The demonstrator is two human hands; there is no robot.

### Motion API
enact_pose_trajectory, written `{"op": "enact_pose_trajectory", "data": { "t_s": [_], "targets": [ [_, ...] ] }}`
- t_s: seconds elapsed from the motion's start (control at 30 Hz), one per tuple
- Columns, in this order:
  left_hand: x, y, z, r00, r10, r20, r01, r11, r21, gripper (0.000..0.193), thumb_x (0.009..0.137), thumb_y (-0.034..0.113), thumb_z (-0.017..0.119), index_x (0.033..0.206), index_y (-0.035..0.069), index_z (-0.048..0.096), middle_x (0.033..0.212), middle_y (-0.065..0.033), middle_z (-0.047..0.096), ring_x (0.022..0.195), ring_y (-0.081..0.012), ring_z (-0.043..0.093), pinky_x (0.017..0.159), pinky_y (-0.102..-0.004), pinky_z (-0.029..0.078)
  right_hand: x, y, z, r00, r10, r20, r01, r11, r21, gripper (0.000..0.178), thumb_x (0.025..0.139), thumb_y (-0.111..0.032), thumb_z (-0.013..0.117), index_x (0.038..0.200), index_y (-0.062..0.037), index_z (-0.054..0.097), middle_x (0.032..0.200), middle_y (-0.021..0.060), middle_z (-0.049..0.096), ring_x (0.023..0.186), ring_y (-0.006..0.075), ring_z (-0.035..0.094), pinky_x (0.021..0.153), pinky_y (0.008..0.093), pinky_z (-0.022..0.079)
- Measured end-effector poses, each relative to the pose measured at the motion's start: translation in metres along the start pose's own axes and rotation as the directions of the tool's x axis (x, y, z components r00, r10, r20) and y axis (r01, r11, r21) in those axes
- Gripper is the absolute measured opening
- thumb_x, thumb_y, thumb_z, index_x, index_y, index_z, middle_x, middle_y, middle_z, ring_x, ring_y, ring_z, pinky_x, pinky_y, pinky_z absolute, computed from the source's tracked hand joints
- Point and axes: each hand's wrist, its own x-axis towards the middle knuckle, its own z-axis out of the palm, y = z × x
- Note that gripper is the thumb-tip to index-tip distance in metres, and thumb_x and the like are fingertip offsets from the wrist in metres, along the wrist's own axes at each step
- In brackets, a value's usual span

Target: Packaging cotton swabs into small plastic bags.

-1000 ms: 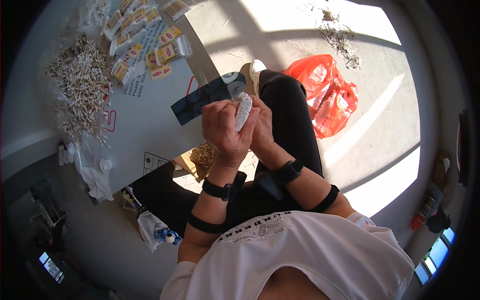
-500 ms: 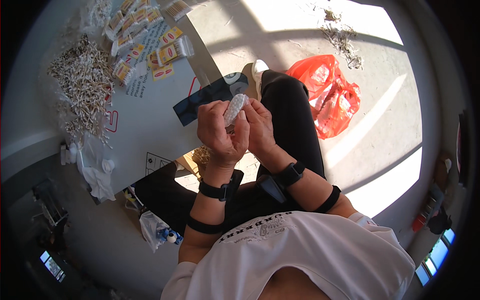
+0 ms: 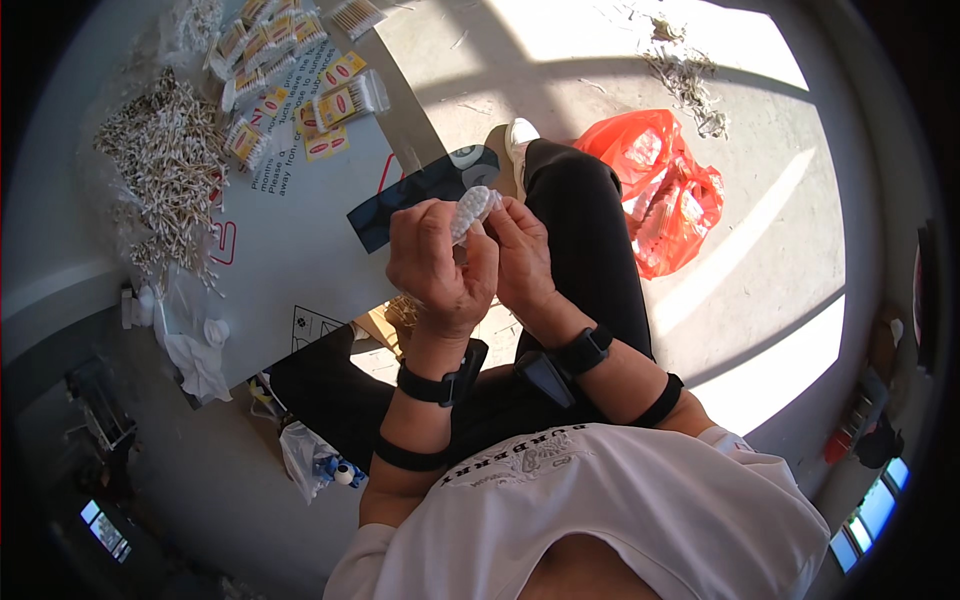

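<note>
Over my lap, my left hand (image 3: pixel 437 252) grips a bundle of cotton swabs (image 3: pixel 472 208), its fingers wrapped round the sticks. The bundle's white tips face up in a tight cluster; the sticks below are hidden by the fingers. Close against it, my right hand (image 3: pixel 522 250) pinches a bit of clear plastic (image 3: pixel 494 201) beside the tips. That plastic seems to be a bag around the swabs, though its full shape is hidden. Beyond the hands lies a dark, shiny sheet (image 3: pixel 415 197) at the table's edge.
On the grey table (image 3: pixel 290 240) at left sit a heap of loose cotton swabs (image 3: pixel 165 165) and several packed swab bags (image 3: pixel 345 103) with yellow cards. A red plastic bag (image 3: pixel 655 190) stands on the floor at right, beside my leg. Scraps (image 3: pixel 690 85) lie farther off.
The swab bundle has tilted slightly, and more clear plastic shows between it and my right fingers. Both hands stay almost in place.
</note>
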Motion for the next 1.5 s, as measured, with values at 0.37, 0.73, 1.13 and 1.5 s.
{"op": "enact_pose_trajectory", "data": {
  "t_s": [0.37,0.73,1.13,1.5],
  "targets": [
    [0.001,-0.002,0.000,0.999,-0.042,-0.009,0.042,0.999,-0.033,0.028,0.071,-0.001,0.059,0.099,-0.004,0.055,0.089,-0.0167,0.058,0.072,-0.0309,0.056,0.060,-0.0359,0.048,0.000,-0.001,0.001,0.999,0.032,0.015,-0.033,0.998,0.062,0.018,0.100,-0.018,0.051,0.092,-0.0032,0.060,0.078,0.0026,0.062,0.068,0.0082,0.059,0.063,0.0228,0.051],
    [0.001,0.005,-0.002,0.993,-0.114,0.014,0.115,0.992,-0.052,0.024,0.074,-0.002,0.065,0.096,-0.001,0.057,0.087,-0.0111,0.059,0.072,-0.0232,0.058,0.064,-0.0311,0.048,0.001,-0.002,-0.002,0.997,0.067,0.035,-0.070,0.993,0.098,0.018,0.100,-0.015,0.050,0.095,-0.0004,0.059,0.083,0.0042,0.062,0.072,0.0100,0.059,0.069,0.0239,0.051],
    [0.002,0.000,-0.001,0.998,-0.055,-0.003,0.055,0.998,-0.039,0.022,0.077,-0.004,0.059,0.098,-0.002,0.056,0.089,-0.0131,0.060,0.075,-0.0269,0.059,0.067,-0.0335,0.049,0.002,-0.001,-0.001,0.997,0.067,0.040,-0.072,0.990,0.125,0.019,0.100,-0.016,0.051,0.096,-0.0001,0.060,0.083,0.0050,0.063,0.069,0.0103,0.059,0.067,0.0247,0.052],
    [0.005,0.001,-0.002,0.992,-0.117,0.056,0.121,0.989,-0.087,0.021,0.081,0.004,0.063,0.100,-0.002,0.056,0.083,-0.0133,0.058,0.069,-0.0284,0.059,0.060,-0.0341,0.049,0.004,-0.005,-0.005,0.984,-0.176,0.029,0.178,0.961,-0.211,0.022,0.099,-0.018,0.055,0.082,-0.0050,0.060,0.069,-0.0043,0.054,0.060,0.0014,0.045,0.054,0.0177,0.037]
  ]
}}
